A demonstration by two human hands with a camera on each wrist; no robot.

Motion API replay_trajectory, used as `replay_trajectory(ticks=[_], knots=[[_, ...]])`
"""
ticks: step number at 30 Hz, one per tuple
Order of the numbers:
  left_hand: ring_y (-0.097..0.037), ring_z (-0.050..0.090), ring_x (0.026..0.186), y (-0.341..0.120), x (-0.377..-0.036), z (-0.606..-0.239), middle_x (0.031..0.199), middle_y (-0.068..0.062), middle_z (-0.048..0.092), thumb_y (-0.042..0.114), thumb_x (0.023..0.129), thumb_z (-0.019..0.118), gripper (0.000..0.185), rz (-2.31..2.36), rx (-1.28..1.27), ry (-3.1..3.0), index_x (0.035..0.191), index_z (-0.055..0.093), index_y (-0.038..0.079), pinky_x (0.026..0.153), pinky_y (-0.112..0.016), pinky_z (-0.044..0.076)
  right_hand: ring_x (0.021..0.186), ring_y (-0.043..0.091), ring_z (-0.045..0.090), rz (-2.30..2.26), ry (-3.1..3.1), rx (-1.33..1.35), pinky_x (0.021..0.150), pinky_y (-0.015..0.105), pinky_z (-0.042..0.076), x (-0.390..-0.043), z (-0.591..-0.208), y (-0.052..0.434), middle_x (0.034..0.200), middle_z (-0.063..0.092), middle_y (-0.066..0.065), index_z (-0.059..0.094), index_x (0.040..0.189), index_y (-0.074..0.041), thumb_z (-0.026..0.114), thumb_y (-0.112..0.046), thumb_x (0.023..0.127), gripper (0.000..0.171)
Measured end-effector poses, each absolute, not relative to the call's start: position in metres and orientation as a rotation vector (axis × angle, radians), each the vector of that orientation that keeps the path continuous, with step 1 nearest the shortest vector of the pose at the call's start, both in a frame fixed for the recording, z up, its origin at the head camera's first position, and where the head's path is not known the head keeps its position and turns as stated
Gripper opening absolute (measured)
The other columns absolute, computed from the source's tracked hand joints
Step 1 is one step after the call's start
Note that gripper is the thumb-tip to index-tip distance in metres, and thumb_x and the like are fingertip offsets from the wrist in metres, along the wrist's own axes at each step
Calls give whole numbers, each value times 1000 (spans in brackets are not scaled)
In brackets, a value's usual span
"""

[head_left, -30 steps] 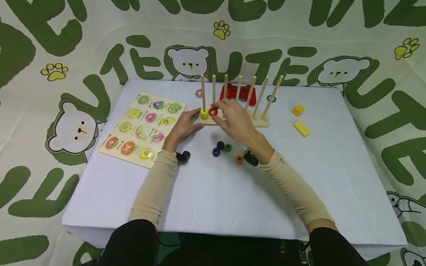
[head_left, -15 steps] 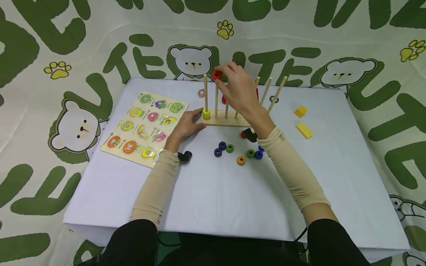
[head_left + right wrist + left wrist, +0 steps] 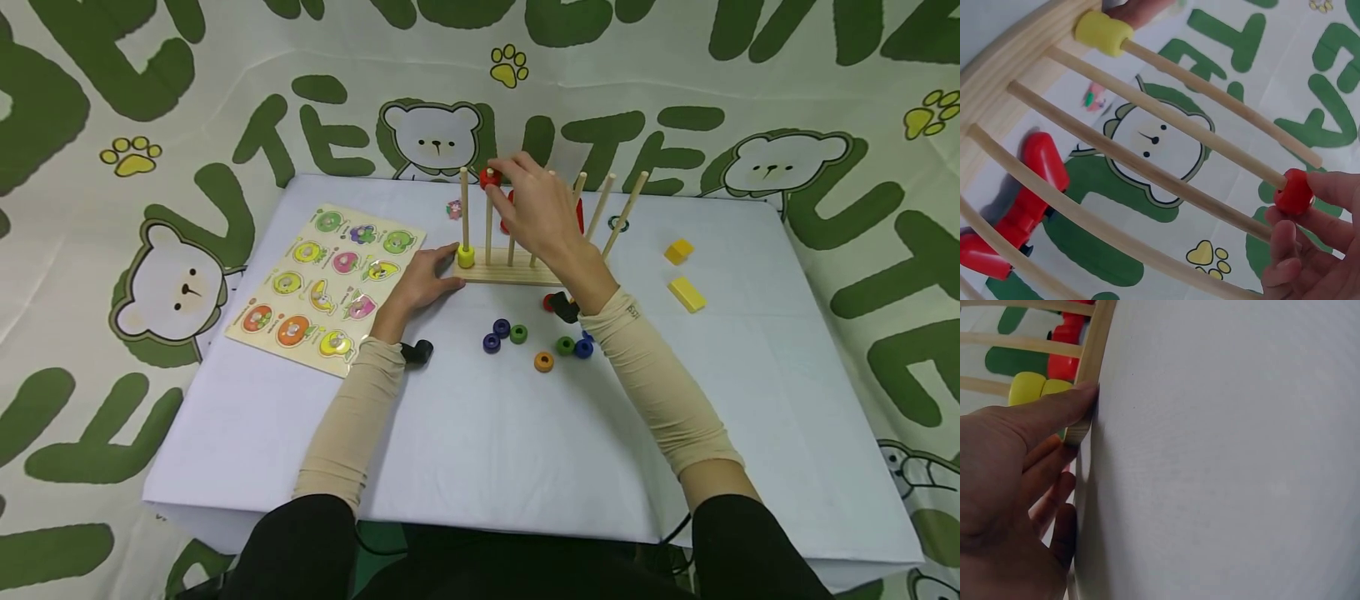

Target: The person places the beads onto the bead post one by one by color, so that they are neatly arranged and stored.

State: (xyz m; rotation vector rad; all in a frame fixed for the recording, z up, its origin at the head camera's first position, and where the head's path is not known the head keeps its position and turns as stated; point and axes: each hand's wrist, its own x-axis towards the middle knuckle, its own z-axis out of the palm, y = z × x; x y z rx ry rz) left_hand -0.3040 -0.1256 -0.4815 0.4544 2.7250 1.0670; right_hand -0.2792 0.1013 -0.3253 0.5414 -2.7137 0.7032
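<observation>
My right hand [image 3: 542, 208] pinches a red bead [image 3: 1294, 191] at the top of the second peg from the left, and the peg's tip sits in the bead's hole. The wooden peg stand [image 3: 495, 276] has several upright pegs along its base. Two yellow beads [image 3: 1040, 387] are stacked at the foot of the leftmost peg. My left hand [image 3: 423, 283] holds the left end of the base, thumb along the front edge and fingers behind the end. In the right wrist view the remaining visible pegs carry no beads.
Loose beads lie in front of the stand: purple [image 3: 491, 343], green [image 3: 565, 346], blue [image 3: 583, 349], orange [image 3: 543, 362] and red [image 3: 548, 302]. A fruit puzzle board [image 3: 300, 321] lies left. Yellow blocks [image 3: 686, 294] lie right; a red game controller [image 3: 1022, 212] sits behind the pegs.
My right hand has lifted the red bead from low by the base up to the second peg's top, then lowered it slightly onto the tip. My left hand stays at the base.
</observation>
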Motion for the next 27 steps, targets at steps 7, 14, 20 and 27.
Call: replay_trajectory(ticks=[7, 14, 20, 27], knots=[[-37, 38, 157, -125, -303, -481, 164, -21, 46, 16, 96, 80, 76, 1060, 495, 2735, 161, 44, 1, 134, -44, 24, 77, 25, 61, 852, -2471, 571, 64, 32, 50, -270, -332, 113, 138, 66, 13, 68, 142, -5, 60, -25, 111, 38], [-37, 36, 158, -127, -302, -481, 165, -20, 45, 18, 97, 79, 77, 1061, 482, 2728, 162, 43, 3, 134, -45, 23, 70, 27, 61, 782, -2513, 569, 57, 33, 51, -243, -361, 144, 105, 74, 14, 78, 113, -1, 61, -13, 107, 22], [-38, 36, 158, -129, -302, -480, 166, -21, 45, 18, 97, 79, 77, 1065, 472, 2722, 163, 42, 2, 134, -45, 23, 80, 27, 69, 466, -3070, 554, 62, 41, 60, -228, -410, 163, 112, 76, 14, 76, 125, -4, 71, -22, 102, 30], [-37, 36, 158, -127, -304, -482, 166, -21, 45, 17, 98, 79, 76, 1095, 499, 2704, 163, 42, 2, 134, -45, 23, 82, 30, 70, 337, -3155, 523, 65, 45, 62, -220, -438, 168, 115, 71, 19, 72, 133, -1, 73, -18, 100, 37]])
